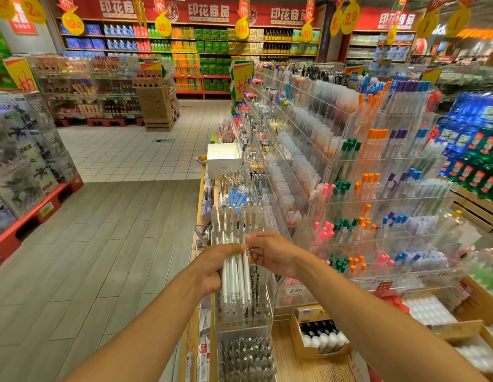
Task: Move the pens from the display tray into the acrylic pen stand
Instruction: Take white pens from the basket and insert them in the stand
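Both hands, left (212,264) and right (270,253), curl fingers together.

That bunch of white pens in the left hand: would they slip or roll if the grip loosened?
Probably. The white pens look smooth and round, so they may slide against each other. They are thin and stiff, likely light. The left hand grips several at once, the right hand pinches their tops, and they hang above the acrylic pen stand, so loose ones might drop askew.
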{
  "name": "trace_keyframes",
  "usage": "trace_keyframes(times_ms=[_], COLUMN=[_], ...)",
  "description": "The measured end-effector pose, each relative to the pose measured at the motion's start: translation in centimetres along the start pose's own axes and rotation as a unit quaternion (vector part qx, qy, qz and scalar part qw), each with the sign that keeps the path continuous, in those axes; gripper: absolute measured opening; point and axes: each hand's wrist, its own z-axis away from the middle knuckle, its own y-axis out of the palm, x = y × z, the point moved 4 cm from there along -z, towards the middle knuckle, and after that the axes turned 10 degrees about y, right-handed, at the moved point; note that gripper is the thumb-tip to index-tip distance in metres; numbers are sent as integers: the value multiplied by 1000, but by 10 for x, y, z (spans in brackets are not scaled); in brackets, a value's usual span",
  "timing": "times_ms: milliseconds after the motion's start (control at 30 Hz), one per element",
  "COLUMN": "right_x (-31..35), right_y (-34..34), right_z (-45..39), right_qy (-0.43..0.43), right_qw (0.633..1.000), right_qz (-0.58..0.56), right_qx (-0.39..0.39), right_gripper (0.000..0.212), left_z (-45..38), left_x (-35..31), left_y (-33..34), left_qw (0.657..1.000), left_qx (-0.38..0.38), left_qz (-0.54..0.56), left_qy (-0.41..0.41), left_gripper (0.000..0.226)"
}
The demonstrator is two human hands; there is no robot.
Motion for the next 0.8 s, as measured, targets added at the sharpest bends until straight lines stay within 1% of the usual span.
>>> trace_keyframes(times_ms=[133,200,267,333,400,500,633,800], right_x=[6,16,31,49,65,82,92,85], right_y=[-2,-7,-16,-27,-35,-40,-36,-32], right_z=[2,5,10,16,21,24,19,4], right_qy=[-14,-40,-91,-153,-210,-261,-284,-277], right_qw=[1000,998,990,973,950,913,861,830], right_qz=[-4,5,17,41,87,161,282,378], right_qx=[-3,-40,-104,-165,-215,-267,-312,-304], right_gripper=[18,18,18,13,9,9,11,12], left_z=[-1,-1,-2,-4,-4,-5,-9,-11], left_x=[1,3,4,5,6,6,6,4], left_y=[3,0,-4,-9,-12,-17,-22,-24], left_qw=[999,999,999,999,998,998,997,997], left_qx=[13,2,-17,-36,-42,-54,-74,-73], left_qz=[26,36,37,31,32,35,26,26], left_qy=[-15,-26,-30,-26,-23,-24,-23,-15], left_gripper=[10,8,9,12,10,11,23,22])
